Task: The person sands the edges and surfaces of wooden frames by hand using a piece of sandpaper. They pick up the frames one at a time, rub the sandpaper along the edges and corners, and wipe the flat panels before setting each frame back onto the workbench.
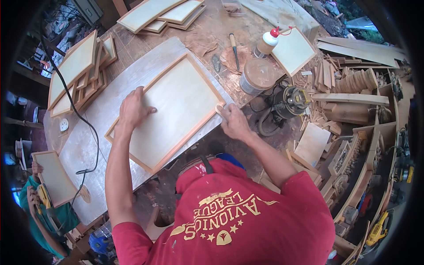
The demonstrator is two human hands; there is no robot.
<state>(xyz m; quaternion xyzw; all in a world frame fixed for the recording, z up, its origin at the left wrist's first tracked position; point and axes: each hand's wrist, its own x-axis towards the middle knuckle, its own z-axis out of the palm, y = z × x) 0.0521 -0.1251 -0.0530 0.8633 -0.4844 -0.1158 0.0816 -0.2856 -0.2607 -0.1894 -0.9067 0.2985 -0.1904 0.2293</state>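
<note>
A pale panel with a light wooden frame (pixel 176 106) lies on a whitish board (pixel 84 145) on the workbench. My left hand (pixel 134 108) grips its left part, fingers at the far rim and thumb over the panel face. At the panel's right corner, my right hand (pixel 234 121) is closed, its fingertips pinching a small pale piece (pixel 219 108) against the frame. What that piece is cannot be made out.
Framed panels are stacked at the left (pixel 75 68) and far side (pixel 154 15). Beyond my right hand are a tub (pixel 257 76), glue bottle (pixel 267 43), chisel (pixel 234 51) and power tool (pixel 291 101). A black cable (pixel 73 104) crosses the left. A co-worker in green (pixel 39 225) holds another panel (pixel 55 179).
</note>
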